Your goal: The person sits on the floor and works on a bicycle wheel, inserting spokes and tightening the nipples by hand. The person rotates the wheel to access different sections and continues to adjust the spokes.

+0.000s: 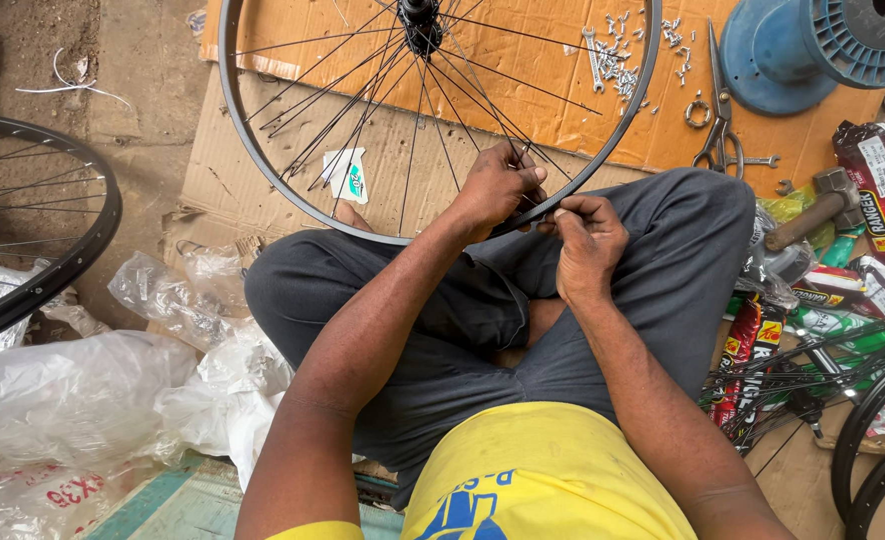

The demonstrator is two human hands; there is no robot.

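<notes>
- A flattened sheet of brown cardboard [263, 150] covers the ground ahead of the seated person, whose crossed legs in grey trousers [443, 330] fill the middle of the view.
- A bicycle wheel [253, 150], black rim with thin spokes running up to a hub [421, 18] at the top edge, stands tilted over the cardboard; its lowest arc rests on the person's lap.
- Crumpled clear plastic bags [73, 390] lie heaped at the left, just beside the left knee.
- A second spoked wheel [83, 240] shows in part at the left edge, well apart from the hands.
- A blue plastic spool [793, 50] sits at the top right, on the cardboard.
- Packaged tyres or tubes in red, green and black wrappers [883, 200] pile up at the right, with a hammer [823, 205] near them.
- The left hand [498, 188] is at the lower rim, fingers curled shut around a spoke where it meets the rim.
- The right hand [585, 245] is just beside it, fingertips pinched together at the same spot on the rim; what it pinches is too small to tell.
- Long scissors [721, 120] lie by the spool.
- Small silver spoke nipples [618, 55] lie scattered behind the spokes.
</notes>
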